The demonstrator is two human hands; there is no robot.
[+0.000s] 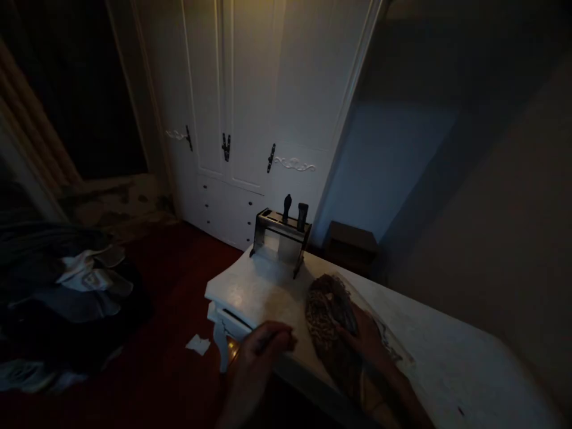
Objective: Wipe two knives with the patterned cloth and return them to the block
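Note:
My right hand (369,336) is closed around a long, rounded brown item with a curly pattern (320,316), shaped like a shoe, at the front of the white table (235,289). A dark grey part shows by the fingers; dim light hides its detail. Near the table's front edge, left of the patterned item, my left hand (268,342) is closed with its fingertips together. Whatever it may hold cannot be made out. A thin patterned sheet (388,339) lies flat beneath and beyond the right hand.
A knife-block-like stand (279,238) with two dark handles is at the table's far left. Behind rises a white wardrobe (250,89); a brown box-like piece (351,241) sits beyond the table. Clothes (89,286) are heaped at left, and white paper (198,344) lies on the red floor.

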